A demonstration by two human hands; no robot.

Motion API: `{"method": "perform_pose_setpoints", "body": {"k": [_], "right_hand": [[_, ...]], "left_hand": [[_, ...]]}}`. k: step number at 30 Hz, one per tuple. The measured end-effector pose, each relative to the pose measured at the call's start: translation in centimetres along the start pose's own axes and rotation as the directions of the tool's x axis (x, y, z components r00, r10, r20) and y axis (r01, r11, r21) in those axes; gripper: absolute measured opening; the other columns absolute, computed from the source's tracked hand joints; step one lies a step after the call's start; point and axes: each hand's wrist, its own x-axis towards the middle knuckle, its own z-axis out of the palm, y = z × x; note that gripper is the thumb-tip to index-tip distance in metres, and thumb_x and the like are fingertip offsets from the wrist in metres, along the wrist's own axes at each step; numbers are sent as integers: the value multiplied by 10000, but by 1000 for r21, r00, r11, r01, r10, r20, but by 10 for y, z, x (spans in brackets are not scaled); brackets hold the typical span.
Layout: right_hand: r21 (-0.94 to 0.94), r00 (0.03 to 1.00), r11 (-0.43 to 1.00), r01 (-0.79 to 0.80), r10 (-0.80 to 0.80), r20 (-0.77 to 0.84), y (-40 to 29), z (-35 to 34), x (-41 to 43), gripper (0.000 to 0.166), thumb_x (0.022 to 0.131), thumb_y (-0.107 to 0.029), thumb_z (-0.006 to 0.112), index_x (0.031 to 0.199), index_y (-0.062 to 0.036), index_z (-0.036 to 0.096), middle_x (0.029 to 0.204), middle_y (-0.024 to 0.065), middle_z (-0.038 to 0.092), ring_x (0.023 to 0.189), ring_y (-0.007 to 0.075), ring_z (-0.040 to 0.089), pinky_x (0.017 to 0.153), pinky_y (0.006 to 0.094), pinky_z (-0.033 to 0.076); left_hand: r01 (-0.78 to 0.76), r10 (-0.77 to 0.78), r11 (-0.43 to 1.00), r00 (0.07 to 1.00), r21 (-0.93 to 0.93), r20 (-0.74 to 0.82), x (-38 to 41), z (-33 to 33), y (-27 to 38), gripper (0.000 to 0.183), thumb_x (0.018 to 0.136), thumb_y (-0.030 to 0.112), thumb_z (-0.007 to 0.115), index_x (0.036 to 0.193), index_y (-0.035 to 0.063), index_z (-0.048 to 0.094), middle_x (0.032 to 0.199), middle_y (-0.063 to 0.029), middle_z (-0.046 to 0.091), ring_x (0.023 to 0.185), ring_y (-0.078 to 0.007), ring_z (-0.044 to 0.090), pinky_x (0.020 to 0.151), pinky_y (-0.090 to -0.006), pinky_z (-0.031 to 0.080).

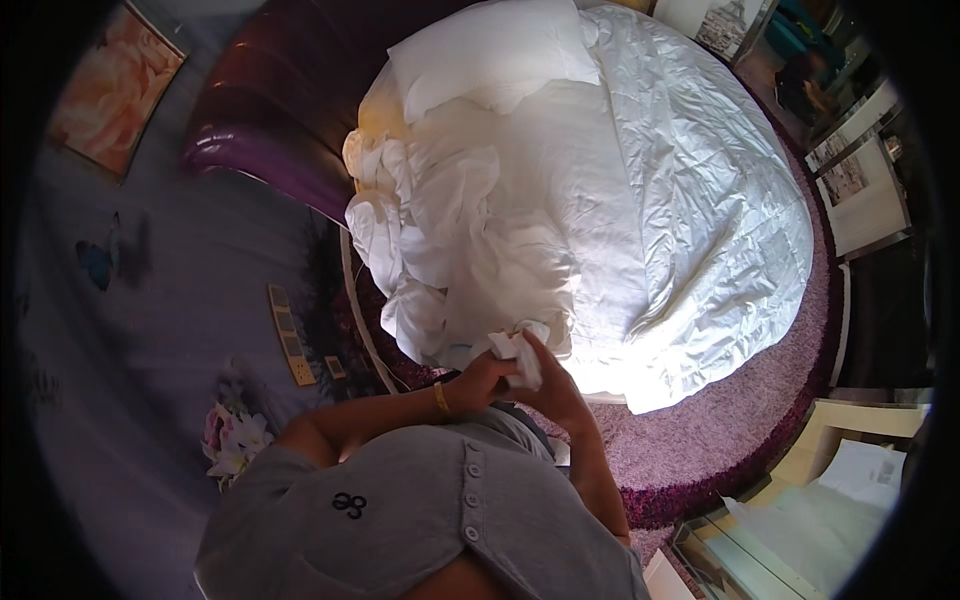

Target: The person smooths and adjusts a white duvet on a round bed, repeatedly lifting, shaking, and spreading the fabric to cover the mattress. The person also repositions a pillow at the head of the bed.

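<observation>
Close in front of my body, my left hand (480,384) and my right hand (556,390) both grip a small crumpled piece of white cloth or tissue (523,358). A yellow band (441,397) circles my left wrist. Just beyond my hands lies a round bed with a white sheet (592,187). Bunched white bedding (397,225) hangs along its left edge. A white duvet (720,217) covers the right side, and a white pillow (487,52) rests at the far end. The exact edges of the held piece blend into the white bedding behind.
A purple leather headboard (262,112) curves behind the bed's left. Purple carpet (675,442) rings the bed. Wall switches (289,334) and artificial flowers (240,442) are at left. At lower right stands a table (795,457) with white sheets on it. A reflected person (802,86) shows at upper right.
</observation>
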Motion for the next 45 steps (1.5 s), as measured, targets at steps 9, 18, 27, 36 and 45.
{"method": "perform_pose_setpoints", "body": {"k": [9, 18, 27, 36, 45], "right_hand": [[35, 342, 986, -160, 89, -935, 133, -187, -125, 314, 733, -124, 507, 1005, 33, 496, 931, 135, 540, 793, 205, 534, 707, 341, 462], [-161, 121, 953, 255, -196, -973, 117, -198, -238, 345, 702, -266, 513, 938, -14, 516, 877, 111, 534, 846, 236, 510, 755, 390, 407], [-77, 65, 850, 521, -130, -989, 99, -117, -251, 545, 788, -447, 373, 1116, -13, 404, 996, 155, 520, 942, 291, 495, 841, 446, 394], [-296, 34, 772, -562, -336, -941, -44, -38, -222, 232, 806, -239, 428, 871, -28, 498, 879, 81, 510, 856, 209, 496, 798, 355, 389], [63, -226, 870, 489, 196, -954, -4, -71, -75, 276, 817, -132, 367, 1028, -3, 491, 937, 133, 546, 846, 254, 547, 736, 383, 486]], "left_hand": [[-316, 25, 504, 935, 804, 353, 44, -12, -27, 340, 790, 138, 544, 1103, 26, 473, 1037, -111, 547, 908, -168, 548, 774, -268, 430], [-141, 534, -15, 836, 990, 127, 122, -78, 11, 306, 684, 110, 565, 979, 46, 518, 958, -135, 540, 882, -297, 515, 758, -356, 420], [-214, 105, -357, 958, 909, 266, 241, -118, -9, 382, 658, 119, 578, 1032, 88, 507, 1074, -93, 495, 994, -264, 478, 812, -390, 389], [-431, -89, -374, 898, 822, 430, 278, -231, -23, 109, 708, 102, 471, 741, 91, 575, 742, -75, 589, 805, -248, 553, 907, -455, 287], [-247, 231, 960, 964, 129, 131, 222, -231, 208, 278, 631, -4, 391, 873, -17, 529, 784, -49, 547, 679, -113, 511, 603, -213, 403]]}}
